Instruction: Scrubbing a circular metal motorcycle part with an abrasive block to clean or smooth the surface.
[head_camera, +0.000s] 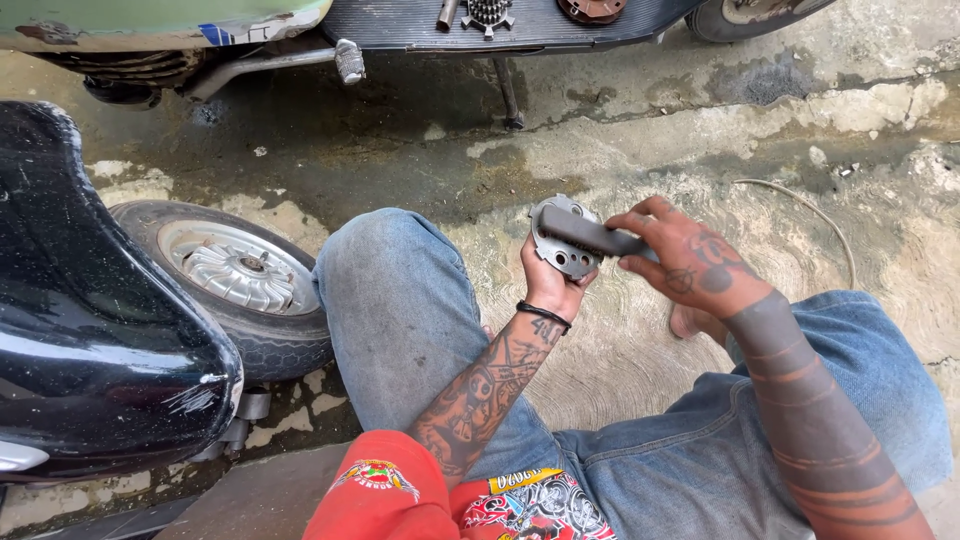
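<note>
a: what's the left hand (549, 285) doing?

b: it's closed around the lower edge of a round grey metal plate (560, 240) with holes in it, holding it up on edge just above the left knee (385, 260).

a: and the right hand (685, 262)?

b: fingers curled tight on a dark flat bar (592, 234), which could be a file, though i can't tell. the bar's far end lies across the face of the plate, touching it, just left of the right hand's fingertips.

a: what's around them?

b: well left of the left hand sits a small wheel (238, 272) on the wet concrete floor (640, 140), with a black scooter body (80, 330) over it. far beyond both hands, a toothed gear (488, 14) rests on a ribbed footboard (420, 25).
</note>
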